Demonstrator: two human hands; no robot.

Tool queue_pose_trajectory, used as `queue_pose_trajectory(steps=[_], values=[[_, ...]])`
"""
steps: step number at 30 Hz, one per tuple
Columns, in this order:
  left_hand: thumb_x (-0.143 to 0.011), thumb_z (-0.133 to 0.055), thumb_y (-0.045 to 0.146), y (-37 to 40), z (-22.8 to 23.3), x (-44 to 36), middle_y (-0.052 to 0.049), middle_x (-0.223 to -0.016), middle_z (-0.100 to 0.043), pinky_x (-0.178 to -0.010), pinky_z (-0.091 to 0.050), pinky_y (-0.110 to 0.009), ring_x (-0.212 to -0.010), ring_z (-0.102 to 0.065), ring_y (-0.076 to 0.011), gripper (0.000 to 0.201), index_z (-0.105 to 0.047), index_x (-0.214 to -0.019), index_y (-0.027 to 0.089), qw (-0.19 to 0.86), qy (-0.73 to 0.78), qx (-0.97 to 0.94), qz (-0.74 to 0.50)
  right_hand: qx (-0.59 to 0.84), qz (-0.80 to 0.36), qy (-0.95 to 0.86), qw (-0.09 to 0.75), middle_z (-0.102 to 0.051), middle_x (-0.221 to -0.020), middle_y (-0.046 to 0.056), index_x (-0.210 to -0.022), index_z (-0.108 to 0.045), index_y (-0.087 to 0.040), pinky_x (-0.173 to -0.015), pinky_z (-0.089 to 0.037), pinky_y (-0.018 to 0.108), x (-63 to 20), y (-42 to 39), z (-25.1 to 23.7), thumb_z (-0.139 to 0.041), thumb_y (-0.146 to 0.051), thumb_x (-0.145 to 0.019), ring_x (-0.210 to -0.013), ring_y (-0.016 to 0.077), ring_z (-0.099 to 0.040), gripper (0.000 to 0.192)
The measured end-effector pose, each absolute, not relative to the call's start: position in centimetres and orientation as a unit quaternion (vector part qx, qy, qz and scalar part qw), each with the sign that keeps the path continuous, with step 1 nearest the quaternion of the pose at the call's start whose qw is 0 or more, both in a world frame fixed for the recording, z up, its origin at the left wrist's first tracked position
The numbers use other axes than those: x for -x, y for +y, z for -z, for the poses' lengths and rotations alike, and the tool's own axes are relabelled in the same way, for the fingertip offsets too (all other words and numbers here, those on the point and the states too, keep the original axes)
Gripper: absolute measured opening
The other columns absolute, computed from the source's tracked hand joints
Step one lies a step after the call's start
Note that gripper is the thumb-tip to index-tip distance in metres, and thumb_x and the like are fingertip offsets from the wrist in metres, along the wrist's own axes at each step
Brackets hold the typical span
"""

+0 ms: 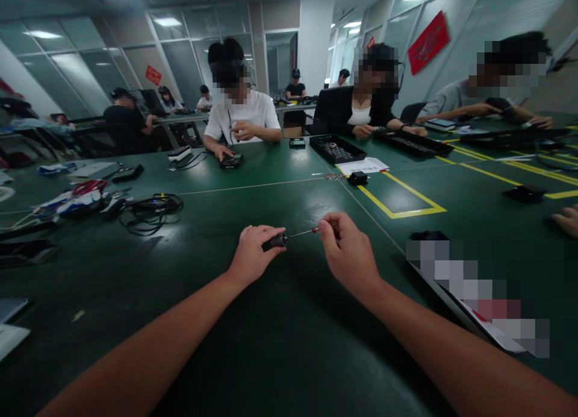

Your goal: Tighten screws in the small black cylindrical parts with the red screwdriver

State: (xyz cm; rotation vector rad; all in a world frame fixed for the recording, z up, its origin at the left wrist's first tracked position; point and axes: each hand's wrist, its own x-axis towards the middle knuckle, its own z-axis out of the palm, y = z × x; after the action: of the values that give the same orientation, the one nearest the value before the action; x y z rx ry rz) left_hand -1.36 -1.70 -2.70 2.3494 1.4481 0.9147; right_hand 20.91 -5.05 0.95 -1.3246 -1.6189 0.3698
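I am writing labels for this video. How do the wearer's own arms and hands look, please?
Both forearms are bare, with no sleeve in view. The left hand and right hand carry no glove, and no ring, watch or marking shows.

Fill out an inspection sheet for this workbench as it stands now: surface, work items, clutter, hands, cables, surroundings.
Surface: dark green table with yellow tape lines; glare patches.
Work items: small dark cylindrical part in the left hand; thin screwdriver with a red collar in the right hand, its tip at the part's end.
Clutter: black trays, white paper, small black boxes, papers at the left edge.
Hands: left closed on the part, right closed on the screwdriver, both above the table.
Cables: loose black coil; red and white bundle.
Surroundings: co-workers seated opposite, glass partitions, red wall sign.
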Motion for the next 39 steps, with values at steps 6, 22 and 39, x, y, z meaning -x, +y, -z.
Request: queue_pose_trajectory(steps=[6,22,39], values=[[-0.089,-0.075,0.029,-1.7,2.6,1.3,-0.004,-0.122,-0.073,-0.112,-0.036,-0.055,-0.115,-0.063,-0.0273,0.038,-0.070,-0.127,0.030,0.125,0.498,-0.803,-0.302,0.538,-0.145,-0.664,0.499,-0.070,-0.078,0.003,-0.095,-0.059,-0.023,-0.063,-0.043,0.032,-20.9,-5.2,-1.3,-0.047,-0.037,-0.102,-0.066,0.0196,-0.064,0.019],[-0.091,-0.071,0.030,-1.7,2.8,1.3,-0.009,-0.126,-0.070,-0.105,-0.049,-0.047,-0.118,-0.064,-0.0276,0.039,-0.066,-0.129,0.023,0.172,0.513,-0.769,-0.340,0.520,-0.149,-0.666,0.513,-0.071,-0.085,0.005,-0.101,-0.058,-0.023,-0.067,-0.047,0.033,-21.0,-5.3,-1.0,-0.047,-0.036,-0.103,-0.073,0.0203,-0.066,0.017],[-0.089,-0.068,0.032,-0.6,0.9,-1.1,-0.009,-0.111,-0.073,-0.081,-0.054,-0.039,-0.096,-0.070,-0.0281,0.029,-0.068,-0.117,0.023,0.196,0.505,-0.827,-0.148,0.500,-0.159,-0.645,0.555,-0.070,-0.084,0.003,-0.102,-0.058,-0.024,-0.069,-0.049,0.033,-20.9,-5.7,-1.4,-0.048,-0.036,-0.103,-0.075,0.0202,-0.068,0.015]])
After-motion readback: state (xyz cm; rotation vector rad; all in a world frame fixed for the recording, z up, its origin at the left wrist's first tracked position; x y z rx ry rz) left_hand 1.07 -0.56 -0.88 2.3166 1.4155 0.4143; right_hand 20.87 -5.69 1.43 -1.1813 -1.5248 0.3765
